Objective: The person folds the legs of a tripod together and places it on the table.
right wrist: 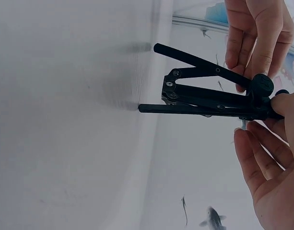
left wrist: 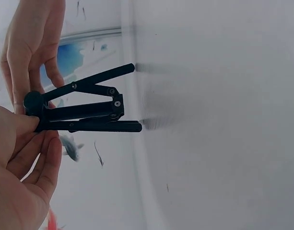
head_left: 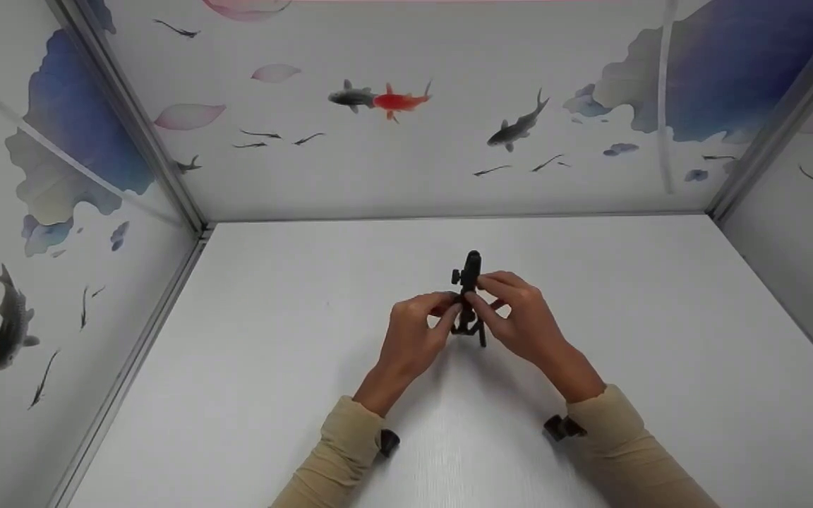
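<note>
A small black tripod (head_left: 473, 265) stands upright on the white table, its legs only partly spread. My left hand (head_left: 412, 334) pinches it from the left, around the collar where the legs meet. From the right, my right hand (head_left: 528, 321) grips it with thumb and fingers a little higher. Slim legs (left wrist: 106, 126) and folding braces show plainly in the left wrist view, with a round knob (left wrist: 33, 102) by the fingers. In the right wrist view a knob (right wrist: 262, 85) sits beside the thumb. Fingers partly hide the column.
The white tabletop (head_left: 272, 367) reaches back to a panel (head_left: 413, 176) printed with fish and petals. Side panels in metal framing (head_left: 124, 381) border it. A small dark device (head_left: 388, 443) sits at the left cuff, another (head_left: 563, 427) at the right.
</note>
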`<state>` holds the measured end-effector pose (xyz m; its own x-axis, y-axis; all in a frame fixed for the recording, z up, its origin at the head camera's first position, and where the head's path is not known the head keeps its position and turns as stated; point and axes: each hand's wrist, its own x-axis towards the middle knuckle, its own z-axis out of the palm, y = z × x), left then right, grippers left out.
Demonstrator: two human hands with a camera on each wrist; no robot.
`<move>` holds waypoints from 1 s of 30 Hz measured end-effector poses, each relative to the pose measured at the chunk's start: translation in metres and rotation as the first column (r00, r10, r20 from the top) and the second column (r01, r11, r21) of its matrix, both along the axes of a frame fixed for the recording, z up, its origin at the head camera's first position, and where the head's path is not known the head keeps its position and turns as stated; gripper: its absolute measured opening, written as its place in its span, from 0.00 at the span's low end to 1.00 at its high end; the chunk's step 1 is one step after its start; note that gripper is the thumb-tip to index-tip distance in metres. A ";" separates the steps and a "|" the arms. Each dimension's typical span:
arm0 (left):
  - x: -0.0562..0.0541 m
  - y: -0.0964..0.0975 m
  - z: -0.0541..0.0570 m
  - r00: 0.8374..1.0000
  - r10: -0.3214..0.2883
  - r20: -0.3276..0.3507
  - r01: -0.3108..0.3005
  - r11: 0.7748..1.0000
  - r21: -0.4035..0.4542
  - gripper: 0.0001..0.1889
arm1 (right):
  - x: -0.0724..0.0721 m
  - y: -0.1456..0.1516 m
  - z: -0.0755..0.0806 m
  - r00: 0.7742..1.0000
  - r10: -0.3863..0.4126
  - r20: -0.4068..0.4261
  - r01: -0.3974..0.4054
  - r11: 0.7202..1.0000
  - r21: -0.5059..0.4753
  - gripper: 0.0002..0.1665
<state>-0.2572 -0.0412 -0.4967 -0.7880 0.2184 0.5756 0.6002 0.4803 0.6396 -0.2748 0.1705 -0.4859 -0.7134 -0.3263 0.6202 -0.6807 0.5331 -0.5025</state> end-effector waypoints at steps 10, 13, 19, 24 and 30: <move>0.000 0.001 0.000 1.000 -0.012 0.011 0.012 1.000 0.004 0.09 | 0.002 0.001 -0.001 1.000 0.000 0.000 0.000 1.000 -0.011 0.14; 0.000 0.000 0.001 1.000 -0.012 0.017 0.012 1.000 0.009 0.09 | 0.001 0.001 0.000 1.000 0.004 0.007 -0.004 1.000 -0.011 0.15; -0.002 -0.003 0.001 0.998 -0.026 0.052 0.025 1.000 0.019 0.09 | 0.000 0.003 0.002 0.999 0.009 0.038 -0.010 1.000 0.014 0.16; -0.005 -0.007 -0.001 0.993 -0.059 0.104 0.057 0.998 0.016 0.10 | 0.003 0.007 0.008 0.993 -0.037 0.116 0.023 0.993 0.119 0.21; -0.007 -0.012 -0.004 0.975 -0.081 0.206 0.089 0.996 -0.030 0.10 | 0.008 0.012 0.011 0.956 -0.105 0.272 0.032 0.966 0.258 0.34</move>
<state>-0.2641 -0.0534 -0.5002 -0.8656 0.3088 0.3943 0.4987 0.4595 0.7350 -0.2666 0.1826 -0.4752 -0.8728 -0.3878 0.2965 -0.4881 0.7055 -0.5139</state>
